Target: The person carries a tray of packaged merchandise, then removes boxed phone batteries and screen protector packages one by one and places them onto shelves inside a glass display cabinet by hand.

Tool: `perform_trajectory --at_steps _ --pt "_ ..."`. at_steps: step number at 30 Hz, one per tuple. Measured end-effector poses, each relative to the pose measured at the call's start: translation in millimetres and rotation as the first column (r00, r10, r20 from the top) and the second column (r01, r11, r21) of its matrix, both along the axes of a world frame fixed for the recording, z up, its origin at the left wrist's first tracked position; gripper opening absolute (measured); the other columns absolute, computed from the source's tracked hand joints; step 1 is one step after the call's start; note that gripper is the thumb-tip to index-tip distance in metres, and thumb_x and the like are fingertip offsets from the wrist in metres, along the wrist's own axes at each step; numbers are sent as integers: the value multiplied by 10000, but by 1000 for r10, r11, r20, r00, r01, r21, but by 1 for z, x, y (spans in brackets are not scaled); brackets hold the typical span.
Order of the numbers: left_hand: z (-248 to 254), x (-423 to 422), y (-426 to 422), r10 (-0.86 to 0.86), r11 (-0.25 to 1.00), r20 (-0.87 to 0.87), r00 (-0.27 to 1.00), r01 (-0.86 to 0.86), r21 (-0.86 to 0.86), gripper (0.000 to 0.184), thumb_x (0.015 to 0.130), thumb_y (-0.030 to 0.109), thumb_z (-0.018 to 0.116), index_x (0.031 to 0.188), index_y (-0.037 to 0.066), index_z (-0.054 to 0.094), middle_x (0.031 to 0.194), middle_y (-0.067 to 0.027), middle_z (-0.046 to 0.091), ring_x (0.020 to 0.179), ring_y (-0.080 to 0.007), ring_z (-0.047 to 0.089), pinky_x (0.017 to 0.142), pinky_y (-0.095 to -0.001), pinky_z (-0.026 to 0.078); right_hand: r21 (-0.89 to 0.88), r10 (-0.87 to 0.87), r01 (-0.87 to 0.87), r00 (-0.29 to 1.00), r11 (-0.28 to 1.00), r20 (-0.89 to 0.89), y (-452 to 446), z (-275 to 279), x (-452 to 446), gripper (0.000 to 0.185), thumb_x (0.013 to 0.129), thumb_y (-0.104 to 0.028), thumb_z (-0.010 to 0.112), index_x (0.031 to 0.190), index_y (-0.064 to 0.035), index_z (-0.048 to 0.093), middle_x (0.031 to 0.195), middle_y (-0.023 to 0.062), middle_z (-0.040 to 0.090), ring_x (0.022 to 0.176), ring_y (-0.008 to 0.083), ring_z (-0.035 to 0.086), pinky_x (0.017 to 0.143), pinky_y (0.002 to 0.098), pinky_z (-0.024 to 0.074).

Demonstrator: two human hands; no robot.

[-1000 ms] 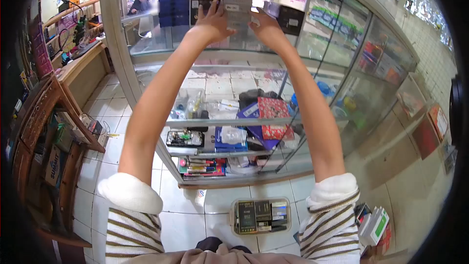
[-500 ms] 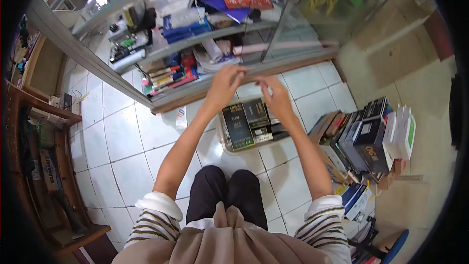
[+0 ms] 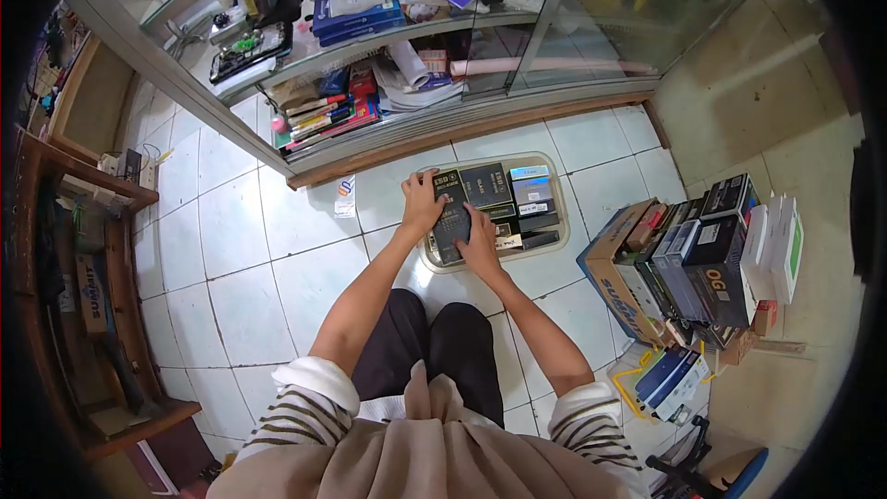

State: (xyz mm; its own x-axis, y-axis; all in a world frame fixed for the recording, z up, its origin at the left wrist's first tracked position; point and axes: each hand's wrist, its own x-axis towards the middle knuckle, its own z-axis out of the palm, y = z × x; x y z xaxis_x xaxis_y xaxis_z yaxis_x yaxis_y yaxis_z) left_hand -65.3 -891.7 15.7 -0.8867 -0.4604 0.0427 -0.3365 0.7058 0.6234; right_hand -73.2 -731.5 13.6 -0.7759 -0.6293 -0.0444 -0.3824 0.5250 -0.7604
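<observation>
A flat black box [image 3: 452, 245] with gold lettering lies at the left side of a pale, shallow tray [image 3: 565, 194] on the floor. Holding its upper left edge is my left hand [image 3: 422, 203], fingers bent over the box. My right hand [image 3: 478, 240] grips the same box from its right side, thumb on top. Beside it in the tray sits another black box [image 3: 487, 187] with gold print. Several small packets, including a shiny blue and silver box [image 3: 530, 180], fill the right part. My fingers hide part of the lettering.
A glass cabinet [image 3: 388, 134] with books and stationery stands ahead. To the right are a cardboard carton [image 3: 605, 263] packed with boxes and a black "OG" box [image 3: 716, 282]. A wooden shelf [image 3: 102, 194] stands left. A small paper [image 3: 345, 196] lies on the tiles.
Both hands have come down from above the tray's far side onto the black box and now hold it. The camera view has shifted, showing more of the tray.
</observation>
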Motion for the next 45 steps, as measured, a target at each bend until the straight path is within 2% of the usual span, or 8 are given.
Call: perform_trajectory --at_steps 7,15,18,24,31,35,39,45 --pt "22 -8 -11 -21 969 -233 972 77 235 447 639 97 727 1046 104 542 951 -93 550 952 -298 493 882 -399 364 -209 -316 355 928 911 196 -2 19 -7 707 650 49 688 1273 -66 375 1129 142 476 1029 292 493 912 363 395" --pt "211 -25 -40 38 945 -614 788 170 278 350 659 69 723 985 42 600 1036 -109 538 980 -255 542 845 -349 455 -626 117 202 895 753 431 -23 168 -56 670 796 -31 631 1346 -65 250 1202 149 487 1081 203 500 918 311 390" --pt "314 -13 -53 43 944 -711 702 205 259 391 710 48 713 1068 20 560 1214 -109 421 1053 -204 527 894 -317 472 -755 191 187 904 628 383 -49 248 -66 696 800 -65 645 1354 -70 224 1219 140 483 1112 202 478 950 321 366" --pt "448 -4 -106 48 915 -787 616 289 282 523 734 22 685 1200 58 450 1216 -88 464 1069 -183 512 873 -315 482 -865 291 -45 949 500 118 -108 397 -78 663 803 -73 639 1336 -39 247 1280 138 399 1153 210 430 986 323 341" --pt "571 -1 -144 -117 972 -883 454 234 -8 694 807 70 613 1394 114 246 1335 -96 373 1097 -190 453 846 -283 451 -904 428 -258 899 340 -96 -170 549 -101 604 824 -84 615 1320 -21 277 1188 147 500 1087 192 493 937 300 378" --pt "604 -28 -194 -70 995 -886 459 -33 -96 635 837 158 597 1376 52 281 1313 -157 385 1090 -206 475 820 -282 462 -904 507 -125 855 409 111 -225 610 -120 537 842 -68 582 1296 1 303 1093 141 554 962 177 559 793 283 471" --pt "602 -49 -252 53 946 -828 558 -293 -138 683 818 349 579 1274 -109 358 1262 -323 380 1159 -399 428 975 -378 348 -779 603 -262 777 570 181 -292 639 -157 412 861 -121 560 1243 -16 445 1075 96 572 955 159 556 797 329 478" --pt "608 -36 -275 219 919 -647 730 -377 -114 706 806 387 555 1258 -122 367 1148 -382 465 1175 -452 400 984 -388 346 -601 533 -250 769 759 353 -344 650 -147 272 869 -96 526 1129 -16 537 982 93 591 863 198 581 782 370 482"
